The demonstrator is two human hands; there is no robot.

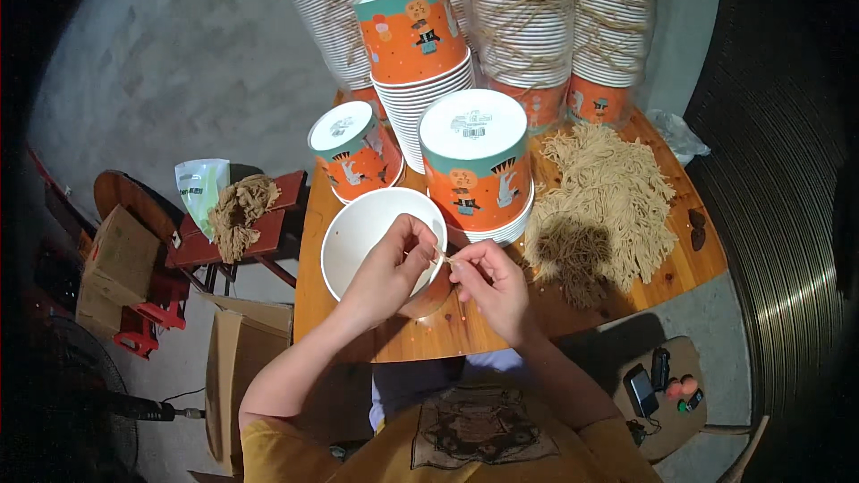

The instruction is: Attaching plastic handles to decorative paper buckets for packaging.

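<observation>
My left hand (392, 270) and my right hand (494, 289) meet at the right rim of an open white paper bucket (352, 231). Both are closed in a pinch on a thin tan strand of yarn (445, 258), only a short bit of which shows between the fingertips. The bucket's mouth faces up and its inside is white; my left hand partly covers it. Just behind stand an upside-down orange and teal paper bucket (474, 170) on a short stack and a smaller one (356, 156) to the left. A loose heap of tan yarn (617, 201) lies right of my right hand.
A tall stack of paper buckets (416, 40) and several plastic-wrapped stacks (519, 18) fill the back of the wooden table (394, 340). At left, a red bench (277, 224) bears more yarn (242, 210). A cardboard box (237, 367) and a stool (689, 376) with small devices flank me.
</observation>
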